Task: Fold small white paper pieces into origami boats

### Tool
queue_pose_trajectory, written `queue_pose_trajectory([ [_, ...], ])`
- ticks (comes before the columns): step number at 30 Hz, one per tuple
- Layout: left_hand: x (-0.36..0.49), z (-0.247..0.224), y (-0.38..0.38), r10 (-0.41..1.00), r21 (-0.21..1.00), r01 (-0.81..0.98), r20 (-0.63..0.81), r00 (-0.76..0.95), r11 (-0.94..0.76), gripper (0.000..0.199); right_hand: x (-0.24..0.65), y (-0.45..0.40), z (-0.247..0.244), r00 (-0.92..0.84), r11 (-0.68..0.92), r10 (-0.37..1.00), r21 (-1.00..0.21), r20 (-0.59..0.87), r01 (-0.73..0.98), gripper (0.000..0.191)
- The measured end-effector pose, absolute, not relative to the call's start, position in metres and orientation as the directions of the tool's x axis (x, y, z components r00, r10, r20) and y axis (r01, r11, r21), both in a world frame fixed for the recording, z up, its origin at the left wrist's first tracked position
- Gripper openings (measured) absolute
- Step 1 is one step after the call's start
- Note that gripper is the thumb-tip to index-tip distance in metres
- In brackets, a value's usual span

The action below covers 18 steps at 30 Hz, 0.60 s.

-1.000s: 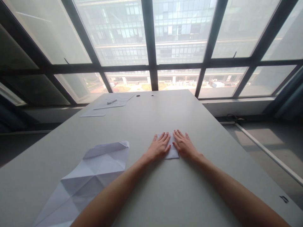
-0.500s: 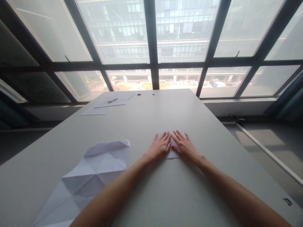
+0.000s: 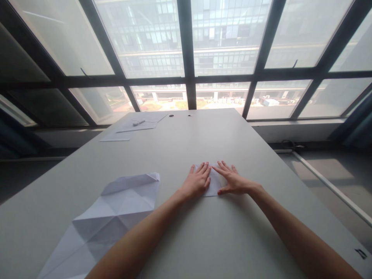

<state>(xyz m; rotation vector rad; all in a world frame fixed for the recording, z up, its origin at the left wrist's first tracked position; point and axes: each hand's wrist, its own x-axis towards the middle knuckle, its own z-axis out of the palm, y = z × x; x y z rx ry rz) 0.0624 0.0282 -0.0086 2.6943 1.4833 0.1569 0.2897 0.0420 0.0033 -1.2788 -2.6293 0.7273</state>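
A small folded piece of white paper lies on the white table, partly covered by both hands. My left hand rests flat on its left part, fingers stretched out and pointing away from me. At its right edge is my right hand, with the fingers spread and the thumb held apart near the paper's lower right corner. Left of my left forearm lies a large creased sheet of white paper, its lower part hidden behind the arm.
At the table's far left are several flat white sheets with a white pen-like object on top. A cable hole sits near the far edge. A small black mark or item is at the right edge. Tall windows stand beyond.
My right hand has shifted right and turned, its thumb moving down and away from the fingers, so more of the small folded paper shows. My left hand stays in place.
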Motion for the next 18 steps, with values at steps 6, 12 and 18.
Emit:
queue_pose_trajectory([
  [6,0.063,-0.008,0.028,0.849,0.102,0.843,0.061,0.524,-0.528,0.057,0.276,0.043,-0.007,-0.361,0.448,0.894,-0.474,0.266,0.758,0.054],
  [12,0.063,-0.009,0.029,0.851,0.107,0.845,0.052,0.522,-0.524,0.063,0.265,0.033,-0.006,-0.573,0.583,0.806,-0.360,0.146,0.728,0.060],
  [18,0.064,-0.011,0.029,0.862,0.094,0.857,0.073,0.502,-0.507,0.069,0.264,0.029,-0.004,-0.565,0.568,0.817,-0.328,0.116,0.754,0.058],
])
